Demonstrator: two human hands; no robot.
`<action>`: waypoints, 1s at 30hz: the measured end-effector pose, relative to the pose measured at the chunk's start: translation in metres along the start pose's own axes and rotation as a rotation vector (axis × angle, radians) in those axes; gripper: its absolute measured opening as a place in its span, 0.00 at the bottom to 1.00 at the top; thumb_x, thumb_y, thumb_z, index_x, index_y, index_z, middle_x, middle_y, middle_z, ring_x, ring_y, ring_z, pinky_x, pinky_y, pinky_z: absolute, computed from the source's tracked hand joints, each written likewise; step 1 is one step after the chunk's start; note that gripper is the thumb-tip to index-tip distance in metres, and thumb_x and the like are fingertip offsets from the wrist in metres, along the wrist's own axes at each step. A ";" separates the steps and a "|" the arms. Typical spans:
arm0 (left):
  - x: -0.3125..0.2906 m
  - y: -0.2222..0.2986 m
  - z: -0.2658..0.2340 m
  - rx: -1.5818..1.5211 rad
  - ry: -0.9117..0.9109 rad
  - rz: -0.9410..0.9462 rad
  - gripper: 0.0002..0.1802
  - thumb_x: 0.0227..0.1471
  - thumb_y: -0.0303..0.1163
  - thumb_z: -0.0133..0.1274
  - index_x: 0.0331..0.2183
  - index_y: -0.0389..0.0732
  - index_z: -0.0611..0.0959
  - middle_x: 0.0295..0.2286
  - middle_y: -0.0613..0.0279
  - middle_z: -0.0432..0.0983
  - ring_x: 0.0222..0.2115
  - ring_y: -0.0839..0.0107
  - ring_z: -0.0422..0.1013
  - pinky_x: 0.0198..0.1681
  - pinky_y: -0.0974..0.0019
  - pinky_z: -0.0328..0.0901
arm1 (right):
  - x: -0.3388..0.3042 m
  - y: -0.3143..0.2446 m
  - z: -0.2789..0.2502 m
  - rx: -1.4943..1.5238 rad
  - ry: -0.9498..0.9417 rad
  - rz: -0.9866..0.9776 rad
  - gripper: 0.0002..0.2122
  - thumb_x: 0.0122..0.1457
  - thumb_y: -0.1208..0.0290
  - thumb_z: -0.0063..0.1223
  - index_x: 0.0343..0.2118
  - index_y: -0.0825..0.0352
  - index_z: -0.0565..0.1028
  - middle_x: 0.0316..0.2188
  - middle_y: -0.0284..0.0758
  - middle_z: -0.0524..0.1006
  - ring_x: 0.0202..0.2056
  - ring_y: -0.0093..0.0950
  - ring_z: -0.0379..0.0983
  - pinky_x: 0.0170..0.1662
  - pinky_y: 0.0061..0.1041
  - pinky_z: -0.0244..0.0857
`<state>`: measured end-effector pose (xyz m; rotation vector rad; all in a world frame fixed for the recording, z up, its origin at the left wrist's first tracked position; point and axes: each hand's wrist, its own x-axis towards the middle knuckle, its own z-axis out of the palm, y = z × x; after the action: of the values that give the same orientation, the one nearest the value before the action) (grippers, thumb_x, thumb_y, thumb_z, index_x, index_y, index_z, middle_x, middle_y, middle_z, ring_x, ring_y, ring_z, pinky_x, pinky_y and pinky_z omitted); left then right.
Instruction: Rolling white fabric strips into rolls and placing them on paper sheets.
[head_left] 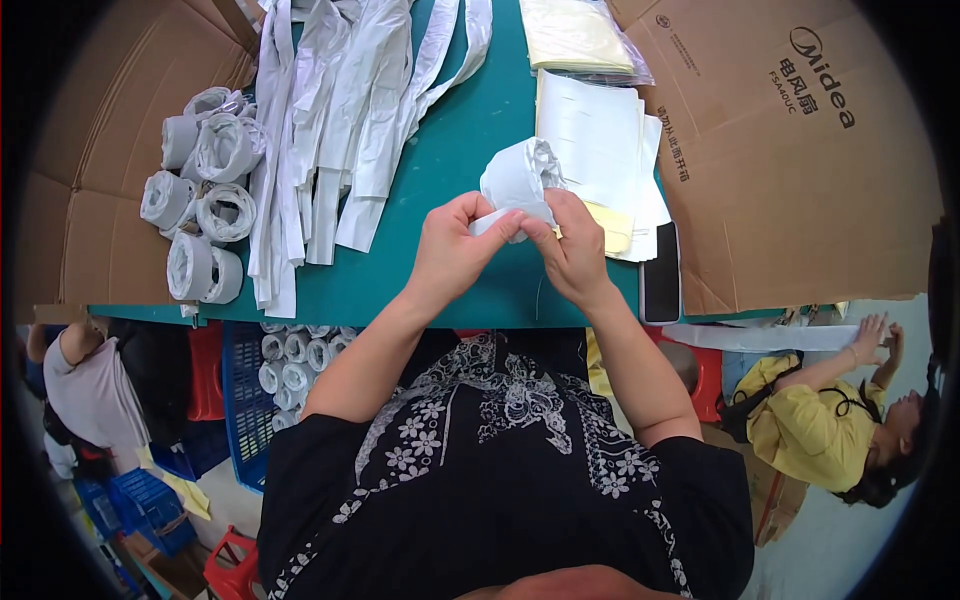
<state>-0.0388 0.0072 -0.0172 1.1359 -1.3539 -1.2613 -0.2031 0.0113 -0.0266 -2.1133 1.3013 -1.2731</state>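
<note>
Between my two hands, above the green table, is a white rolled strip (518, 178) wound into a loose ring with a hollow middle. My left hand (452, 240) grips its lower left side, thumb pressed on the strip's edge. Closed round the lower right side is my right hand (574, 240), its thumb meeting the left thumb. Long flat white strips (335, 120) lie in a loose bunch on the table, left of my hands. Further left, several finished white rolls (222, 147) are piled against a cardboard wall.
Papers and yellow sheets (590, 140) lie right of my hands, with a dark phone-like slab (660, 275) by the edge. Cardboard (770, 170) flanks the green table (470, 120). A blue crate (245, 400) of rolls stands below left. Another person (815, 425) handles a white strip at right.
</note>
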 end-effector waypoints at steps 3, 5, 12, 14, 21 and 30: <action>0.003 -0.015 -0.006 0.019 0.000 -0.047 0.17 0.43 0.38 0.63 0.21 0.37 0.73 0.19 0.70 0.69 0.20 0.85 0.62 0.20 0.79 0.56 | -0.003 -0.012 0.012 0.132 0.097 0.120 0.11 0.53 0.68 0.53 0.35 0.71 0.72 0.31 0.42 0.73 0.33 0.38 0.70 0.36 0.29 0.64; 0.005 -0.018 -0.006 -0.282 0.053 -0.054 0.22 0.37 0.40 0.66 0.27 0.39 0.72 0.23 0.68 0.68 0.26 0.79 0.63 0.28 0.75 0.60 | -0.003 -0.019 0.017 0.228 0.141 0.176 0.10 0.53 0.69 0.52 0.34 0.71 0.72 0.31 0.41 0.73 0.33 0.37 0.70 0.36 0.29 0.64; -0.009 0.003 -0.013 0.718 0.738 0.595 0.26 0.28 0.44 0.69 0.29 0.42 0.74 0.26 0.67 0.63 0.32 0.67 0.62 0.45 0.62 0.52 | 0.001 -0.032 0.029 0.162 0.222 0.089 0.10 0.51 0.72 0.54 0.36 0.70 0.73 0.33 0.40 0.73 0.35 0.34 0.69 0.37 0.28 0.64; -0.013 0.008 -0.014 0.883 0.619 0.566 0.20 0.30 0.42 0.67 0.27 0.43 0.79 0.26 0.66 0.67 0.31 0.68 0.63 0.44 0.63 0.51 | 0.002 -0.033 0.033 0.117 0.267 0.043 0.11 0.51 0.72 0.55 0.37 0.70 0.73 0.33 0.40 0.73 0.35 0.34 0.69 0.37 0.27 0.64; -0.008 -0.002 -0.016 0.332 0.361 0.434 0.11 0.40 0.32 0.61 0.30 0.42 0.83 0.31 0.63 0.76 0.33 0.70 0.69 0.38 0.66 0.61 | 0.010 -0.042 0.023 0.020 0.257 -0.046 0.11 0.46 0.74 0.60 0.34 0.70 0.76 0.30 0.37 0.71 0.33 0.31 0.71 0.33 0.24 0.66; -0.010 -0.013 -0.044 -0.647 -0.370 -0.060 0.26 0.39 0.21 0.61 0.45 0.35 0.74 0.41 0.62 0.73 0.41 0.72 0.69 0.45 0.69 0.65 | 0.025 -0.041 -0.011 0.158 -0.133 -0.224 0.21 0.40 0.76 0.65 0.35 0.66 0.64 0.29 0.36 0.72 0.28 0.29 0.71 0.32 0.24 0.66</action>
<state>0.0067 0.0104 -0.0286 0.5078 -1.0353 -1.8414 -0.1861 0.0126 0.0194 -2.2344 0.8995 -1.2510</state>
